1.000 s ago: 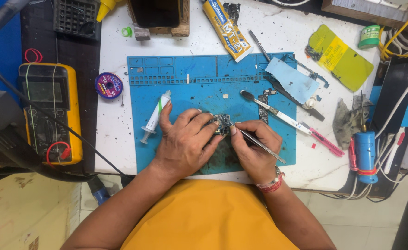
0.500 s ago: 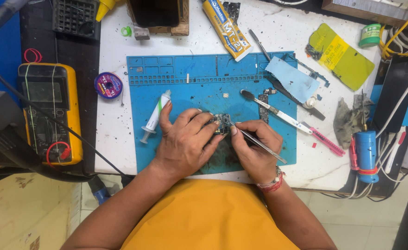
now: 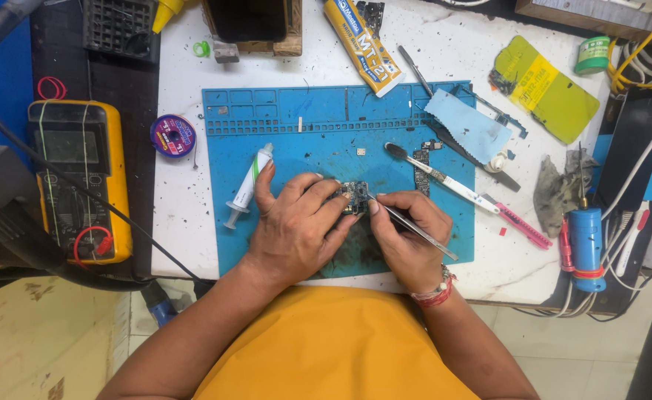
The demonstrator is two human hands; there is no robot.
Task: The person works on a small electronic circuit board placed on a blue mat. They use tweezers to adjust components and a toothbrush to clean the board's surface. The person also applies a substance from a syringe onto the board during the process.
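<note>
Left hand (image 3: 296, 230) pins a small circuit board (image 3: 352, 198) flat on the blue mat (image 3: 281, 118), fingers curled over the board's 9 o'clock edge, grip closed on it. Right hand (image 3: 407, 237) pinches metal tweezers (image 3: 407, 222), grip closed on the shaft. The tweezers' long axis runs from 4 o'clock at the handle end to 10 o'clock at the tip, and the tip meets the board's 3 o'clock edge. The board lies at 10 o'clock from the right hand and at 2 o'clock from the left; both are on it, the left more so.

The board is dark, small and roughly square, studded with tiny parts; details are too small to tell. The mat is rubbery and speckled with debris, with moulded compartments along its 12 o'clock edge.

A white syringe (image 3: 249, 185) lies at 10 o'clock of the left hand, near the fingertips. A toothbrush (image 3: 440, 176) lies at 1 o'clock of the right hand. A yellow meter (image 3: 81, 178) sits well apart at 9 o'clock on the bench (image 3: 185, 222).
</note>
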